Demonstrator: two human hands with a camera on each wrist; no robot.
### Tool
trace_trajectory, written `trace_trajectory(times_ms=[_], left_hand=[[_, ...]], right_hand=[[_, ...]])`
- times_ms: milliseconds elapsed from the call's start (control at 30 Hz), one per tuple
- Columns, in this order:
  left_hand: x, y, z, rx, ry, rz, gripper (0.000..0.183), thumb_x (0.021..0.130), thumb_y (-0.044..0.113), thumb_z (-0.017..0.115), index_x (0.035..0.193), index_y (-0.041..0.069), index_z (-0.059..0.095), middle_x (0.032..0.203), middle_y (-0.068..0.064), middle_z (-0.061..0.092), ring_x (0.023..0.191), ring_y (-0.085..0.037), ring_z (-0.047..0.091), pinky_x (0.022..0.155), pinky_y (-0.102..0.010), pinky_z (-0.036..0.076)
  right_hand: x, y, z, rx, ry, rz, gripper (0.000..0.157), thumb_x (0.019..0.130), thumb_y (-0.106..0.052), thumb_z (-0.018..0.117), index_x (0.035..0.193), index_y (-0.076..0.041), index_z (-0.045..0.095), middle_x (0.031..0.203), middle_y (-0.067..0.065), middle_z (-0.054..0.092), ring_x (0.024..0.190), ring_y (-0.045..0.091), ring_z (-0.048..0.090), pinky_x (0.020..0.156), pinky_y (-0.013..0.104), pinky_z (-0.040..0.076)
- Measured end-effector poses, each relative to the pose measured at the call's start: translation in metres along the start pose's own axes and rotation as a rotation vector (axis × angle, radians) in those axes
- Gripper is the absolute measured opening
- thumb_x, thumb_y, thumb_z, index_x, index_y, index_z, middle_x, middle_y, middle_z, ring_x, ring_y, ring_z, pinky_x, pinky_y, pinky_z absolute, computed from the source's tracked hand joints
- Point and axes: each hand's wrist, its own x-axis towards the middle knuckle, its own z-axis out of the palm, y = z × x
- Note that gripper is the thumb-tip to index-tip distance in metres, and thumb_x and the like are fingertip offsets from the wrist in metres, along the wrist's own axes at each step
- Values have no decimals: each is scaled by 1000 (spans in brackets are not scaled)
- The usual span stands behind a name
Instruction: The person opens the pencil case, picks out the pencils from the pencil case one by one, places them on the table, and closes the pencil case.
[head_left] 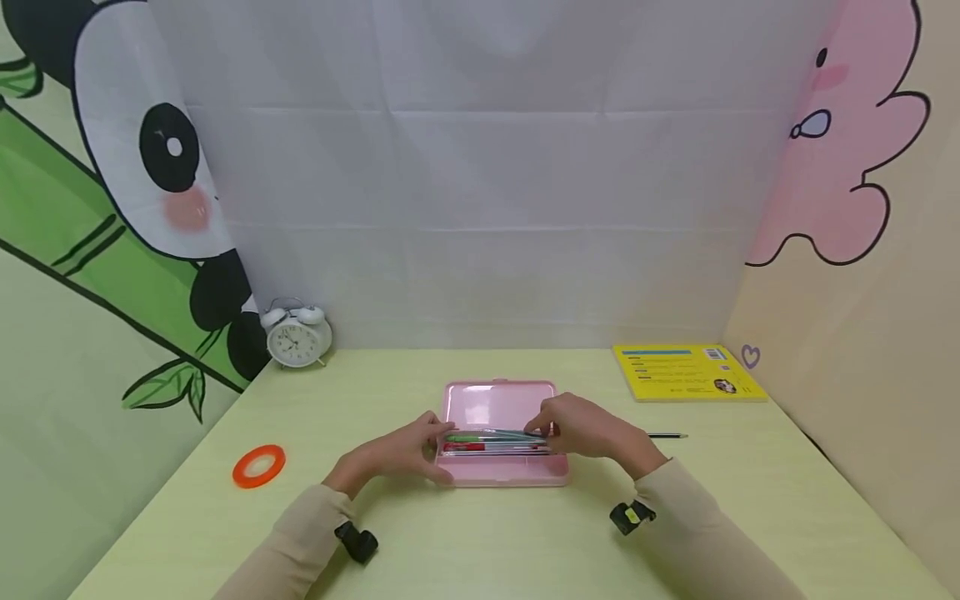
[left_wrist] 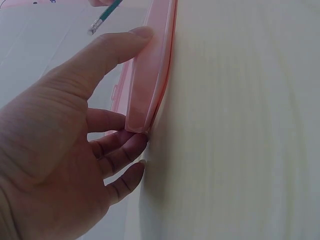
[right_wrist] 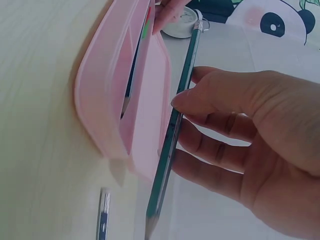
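Observation:
An open pink pencil case (head_left: 510, 475) lies on the table with its lid (head_left: 498, 403) tipped back. My left hand (head_left: 408, 450) holds its left end; in the left wrist view the thumb lies on the front wall and the other fingers are bent at the corner of the case (left_wrist: 150, 75). Between thumb and fingers, my right hand (head_left: 588, 427) pinches a green pencil (right_wrist: 172, 125). That pencil is raised over the case, its eraser end toward the left and its sharpened tip toward the right. Several pens and pencils (head_left: 480, 447) lie inside, partly hidden by the hands.
Another pencil (head_left: 667, 435) rests on the table (head_left: 487, 550) right of the case. An orange tape ring (head_left: 258, 466) lies at the left. At the back stand a white alarm clock (head_left: 298, 337) on the left and a flat yellow book (head_left: 690, 372) on the right.

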Motion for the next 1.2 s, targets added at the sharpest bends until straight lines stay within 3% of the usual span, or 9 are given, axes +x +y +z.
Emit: trace_trajectory(times_ms=[233,467,867,1200], left_hand=[[-1,1,0,-10,0,11,99,77,34,87,152,-4,35,114,-5,42,107,-21,44,87,-36,42],[-1,2,1,11,1,16,98,78,35,86,152,-3,35,114,-5,42,108,-21,44,88,-36,42],[-2,1,2,2,9,23,99,77,35,86,152,-4,35,112,-6,43,106,-21,44,87,-35,41],[-2,3,0,-2,3,21,98,78,34,86,152,-4,35,112,-6,42,106,-21,43,87,-36,41]], right_hand=[[-25,23,-5,-28,7,26,33,86,4,71,115,-9,77,86,-2,62,70,12,52,63,25,48],[-44,44,-12,22,6,100,28,87,6,71,110,-7,79,85,-2,62,70,12,52,62,25,49],[-58,72,-22,58,-3,244,30,84,9,71,106,-9,80,89,3,69,75,16,55,67,28,50],[-60,92,-13,71,-42,332,34,82,12,70,104,-10,81,87,0,67,80,18,54,71,32,47]])
